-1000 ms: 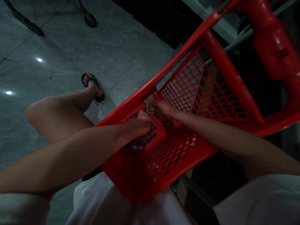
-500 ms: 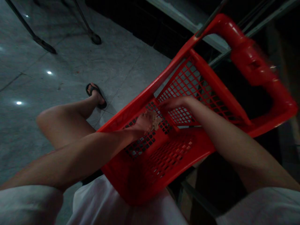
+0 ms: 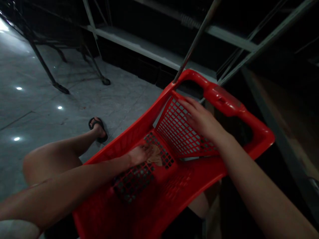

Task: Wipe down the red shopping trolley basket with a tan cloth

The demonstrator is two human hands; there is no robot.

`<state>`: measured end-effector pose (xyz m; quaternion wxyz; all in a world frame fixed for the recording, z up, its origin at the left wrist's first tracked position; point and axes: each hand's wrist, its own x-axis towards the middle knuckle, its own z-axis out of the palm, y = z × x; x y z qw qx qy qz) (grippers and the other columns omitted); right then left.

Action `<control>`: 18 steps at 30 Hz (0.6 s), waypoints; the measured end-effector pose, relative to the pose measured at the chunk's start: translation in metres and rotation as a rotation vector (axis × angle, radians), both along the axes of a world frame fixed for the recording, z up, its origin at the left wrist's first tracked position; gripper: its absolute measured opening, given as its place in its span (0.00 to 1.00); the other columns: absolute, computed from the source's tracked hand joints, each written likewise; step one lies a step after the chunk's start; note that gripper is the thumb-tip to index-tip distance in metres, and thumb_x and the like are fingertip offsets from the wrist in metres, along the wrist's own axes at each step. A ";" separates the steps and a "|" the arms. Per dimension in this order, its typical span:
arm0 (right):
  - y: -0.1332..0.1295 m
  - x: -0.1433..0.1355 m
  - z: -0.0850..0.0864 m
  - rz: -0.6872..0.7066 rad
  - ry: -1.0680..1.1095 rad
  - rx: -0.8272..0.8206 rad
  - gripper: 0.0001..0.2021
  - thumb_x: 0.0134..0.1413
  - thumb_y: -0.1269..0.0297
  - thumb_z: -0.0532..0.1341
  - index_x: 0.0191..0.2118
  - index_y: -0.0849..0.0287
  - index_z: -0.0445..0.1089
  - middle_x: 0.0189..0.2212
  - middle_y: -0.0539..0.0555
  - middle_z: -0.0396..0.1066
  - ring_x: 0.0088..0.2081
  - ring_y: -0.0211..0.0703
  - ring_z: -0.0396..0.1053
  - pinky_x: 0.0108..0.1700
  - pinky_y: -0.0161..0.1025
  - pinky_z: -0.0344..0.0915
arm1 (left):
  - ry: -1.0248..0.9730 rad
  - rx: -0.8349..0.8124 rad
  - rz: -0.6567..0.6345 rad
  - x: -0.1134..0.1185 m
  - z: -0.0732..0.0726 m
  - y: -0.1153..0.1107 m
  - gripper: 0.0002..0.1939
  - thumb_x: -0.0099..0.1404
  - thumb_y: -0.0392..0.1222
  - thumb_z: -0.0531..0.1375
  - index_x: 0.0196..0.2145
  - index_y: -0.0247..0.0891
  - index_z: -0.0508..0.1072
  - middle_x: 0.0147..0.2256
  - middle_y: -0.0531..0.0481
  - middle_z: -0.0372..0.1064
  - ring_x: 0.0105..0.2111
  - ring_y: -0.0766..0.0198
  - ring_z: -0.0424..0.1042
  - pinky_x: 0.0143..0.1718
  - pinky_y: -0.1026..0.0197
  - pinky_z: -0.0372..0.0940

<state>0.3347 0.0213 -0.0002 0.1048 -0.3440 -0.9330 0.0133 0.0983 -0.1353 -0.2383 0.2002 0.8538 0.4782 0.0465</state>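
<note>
A red plastic basket (image 3: 154, 179) with lattice sides stands tilted in front of me, its thick red handle (image 3: 224, 99) at the upper right. Down inside the basket, my left hand (image 3: 141, 154) is closed on a crumpled tan cloth (image 3: 156, 155), which lies against the perforated bottom. My right hand (image 3: 196, 114) is at the top edge of the lattice end panel (image 3: 178, 127), fingers stretched out and holding nothing. A metal rod (image 3: 196, 43) rises from the basket's corner beside the handle.
Metal shelving (image 3: 139, 46) runs behind the basket, with dark boxes under it. Thin dark metal legs (image 3: 47, 69) stand on the tiled floor at the upper left. My bare leg and sandalled foot (image 3: 98, 129) are left of the basket.
My right hand has risen from inside the basket to the end panel's top edge. The view has shifted, showing more shelving. The left hand remains inside with the cloth.
</note>
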 end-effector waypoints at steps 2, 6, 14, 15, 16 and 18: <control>0.004 0.001 -0.008 -0.024 0.021 -0.053 0.35 0.62 0.75 0.53 0.73 0.50 0.54 0.73 0.59 0.55 0.71 0.53 0.58 0.69 0.57 0.63 | 0.047 -0.005 0.030 -0.003 0.001 0.024 0.28 0.68 0.30 0.51 0.63 0.38 0.70 0.65 0.40 0.67 0.69 0.53 0.62 0.69 0.51 0.58; 0.006 -0.004 -0.010 -0.003 0.086 -0.093 0.38 0.60 0.78 0.50 0.75 0.47 0.51 0.72 0.56 0.56 0.72 0.50 0.56 0.72 0.57 0.59 | 0.130 -0.047 0.307 0.023 0.000 0.054 0.30 0.70 0.33 0.49 0.69 0.26 0.60 0.69 0.27 0.58 0.71 0.45 0.58 0.67 0.44 0.60; -0.009 -0.018 -0.009 -0.061 0.093 -0.082 0.40 0.57 0.80 0.49 0.75 0.51 0.51 0.73 0.56 0.56 0.72 0.50 0.56 0.72 0.58 0.59 | -0.101 0.105 0.261 0.054 -0.030 0.028 0.27 0.75 0.42 0.52 0.70 0.38 0.60 0.68 0.35 0.61 0.68 0.47 0.60 0.70 0.42 0.54; -0.010 -0.020 -0.010 -0.069 0.087 -0.078 0.40 0.57 0.80 0.49 0.75 0.50 0.51 0.73 0.56 0.56 0.72 0.51 0.56 0.72 0.58 0.59 | -0.132 0.093 0.227 0.045 -0.031 0.032 0.25 0.76 0.40 0.50 0.68 0.41 0.63 0.66 0.39 0.64 0.67 0.51 0.63 0.69 0.46 0.57; -0.011 -0.023 -0.010 -0.074 0.085 -0.071 0.41 0.57 0.81 0.49 0.75 0.49 0.51 0.73 0.55 0.56 0.73 0.51 0.56 0.72 0.59 0.60 | -0.160 0.084 0.211 0.034 -0.031 0.036 0.23 0.76 0.38 0.50 0.66 0.43 0.66 0.64 0.43 0.67 0.65 0.55 0.65 0.68 0.50 0.59; -0.012 -0.027 -0.011 -0.080 0.090 -0.052 0.41 0.57 0.81 0.49 0.75 0.48 0.49 0.73 0.54 0.56 0.73 0.51 0.55 0.72 0.59 0.59 | -0.200 0.095 0.267 0.018 -0.029 0.046 0.22 0.76 0.38 0.50 0.65 0.44 0.67 0.64 0.46 0.67 0.64 0.57 0.66 0.66 0.53 0.60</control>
